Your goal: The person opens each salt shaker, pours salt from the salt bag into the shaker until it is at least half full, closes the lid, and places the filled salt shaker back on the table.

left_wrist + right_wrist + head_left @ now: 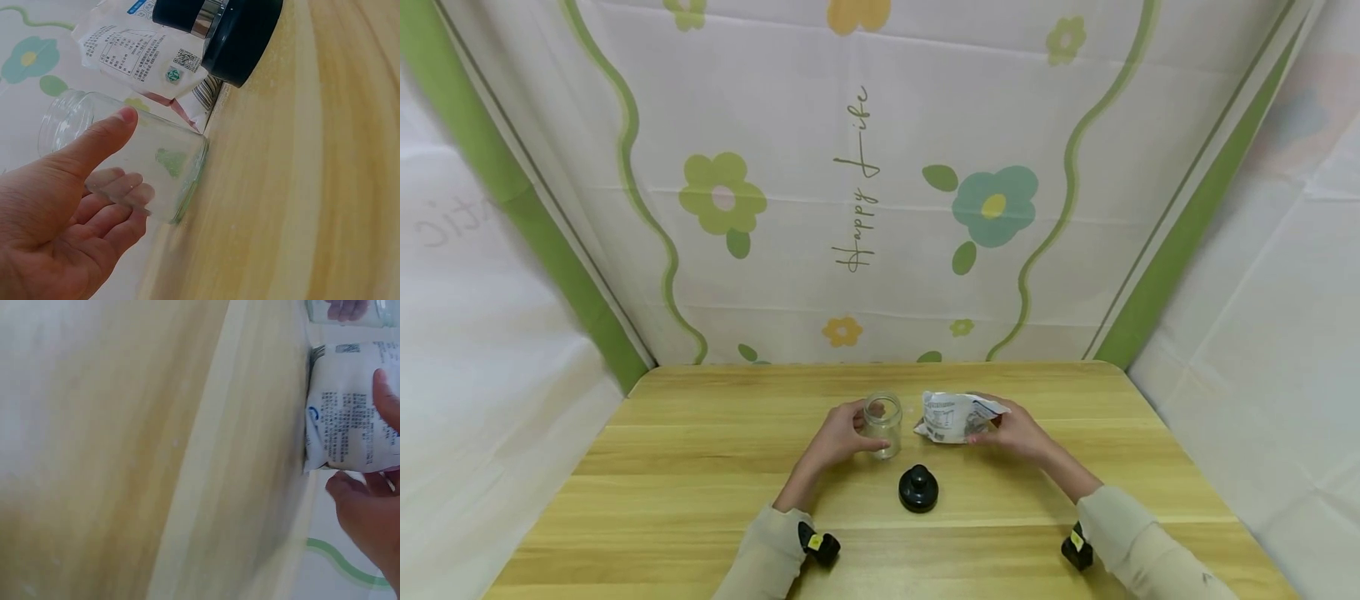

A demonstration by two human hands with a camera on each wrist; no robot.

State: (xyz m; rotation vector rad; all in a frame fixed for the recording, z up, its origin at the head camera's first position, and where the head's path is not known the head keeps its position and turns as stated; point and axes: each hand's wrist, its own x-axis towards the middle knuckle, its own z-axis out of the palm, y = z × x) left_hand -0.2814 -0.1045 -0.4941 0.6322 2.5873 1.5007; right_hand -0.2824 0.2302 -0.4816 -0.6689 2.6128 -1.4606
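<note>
An open-topped clear glass jar (889, 435) stands upright on the table, its inside looking bare. My left hand (838, 437) holds it from the left, thumb on the near side and fingers around the far side; the left wrist view shows that grip on the jar (172, 134). To the right of the jar, a white printed plastic pouch (946, 419) rests on the table. My right hand (1018, 433) holds the pouch (344, 422) between thumb and fingers. In front of both lies a black knobbed lid (918, 492) with a silver band, touched by neither hand.
The wooden table (700, 467) has light grain. Behind it hangs a flower-printed curtain (805, 208), with white cloth (1247, 350) at the sides. A black wrist camera (822, 548) sits on the left sleeve, and another camera (1077, 550) on the right one.
</note>
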